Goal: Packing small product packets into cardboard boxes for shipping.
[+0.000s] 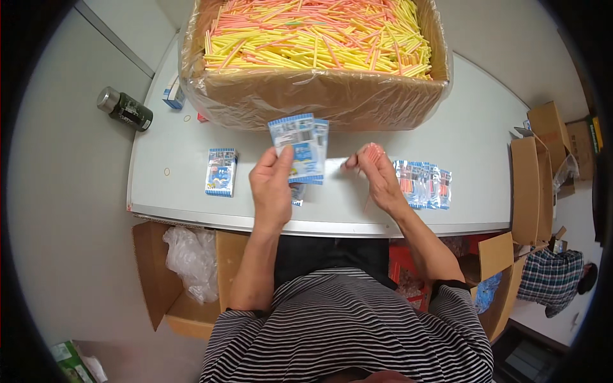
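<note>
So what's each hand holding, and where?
Left hand: blue-and-white packets, by their left edge. Right hand: pink sticks, but where along them is unclear.

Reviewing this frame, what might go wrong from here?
The packets in the left hand are fanned, so one might slip loose. The pink sticks bunched in the right hand could scatter if the grip loosens. The open box, piled with loose pink and yellow sticks, stands just beyond the hands; a knock might spill some.

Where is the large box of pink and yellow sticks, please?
In the head view, the box stands top centre on the white table, beyond the left hand and right hand.
</note>
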{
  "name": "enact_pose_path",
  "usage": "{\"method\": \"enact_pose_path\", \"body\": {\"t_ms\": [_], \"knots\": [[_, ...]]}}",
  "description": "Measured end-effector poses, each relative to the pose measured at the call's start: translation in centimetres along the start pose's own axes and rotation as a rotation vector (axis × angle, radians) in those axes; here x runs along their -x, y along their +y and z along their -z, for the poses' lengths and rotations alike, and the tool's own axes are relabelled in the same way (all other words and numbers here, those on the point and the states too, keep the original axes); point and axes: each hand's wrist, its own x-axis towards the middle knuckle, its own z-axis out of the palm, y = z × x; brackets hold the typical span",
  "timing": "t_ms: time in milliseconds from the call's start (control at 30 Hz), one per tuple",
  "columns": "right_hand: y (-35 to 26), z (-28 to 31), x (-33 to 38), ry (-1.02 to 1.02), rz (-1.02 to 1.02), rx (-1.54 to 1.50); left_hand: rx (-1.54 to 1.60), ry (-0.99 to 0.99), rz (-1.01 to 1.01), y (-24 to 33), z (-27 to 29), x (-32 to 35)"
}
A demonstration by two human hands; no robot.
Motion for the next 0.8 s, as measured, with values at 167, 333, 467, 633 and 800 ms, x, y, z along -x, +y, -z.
{"method": "enact_pose_path", "body": {"t_ms": [167, 333, 467, 633, 800], "knots": [[3.1, -0.3, 0.5, 0.028, 0.009, 0.180, 0.038, 0.024, 0.082, 0.0, 1.4, 0.7], [3.6, 0.0, 0.5, 0.015, -0.002, 0.179, -0.011, 0.021, 0.125, -0.9, 0.9, 0.9], [3.2, 0.9, 0.0, 0.141, -0.048, -0.088, -0.208, -0.063, 0.073, -1.6, 1.2, 0.8], [1.1, 1.0, 0.1, 0.180, 0.063, -0.491, -0.585, -0.211, 0.063, -2.7, 2.6, 1.1], [-0.6, 0.2, -0.1, 0.187, 0.114, -0.433, -1.109, -0.166, -0.272, -2.6, 3.7, 0.7]]}}
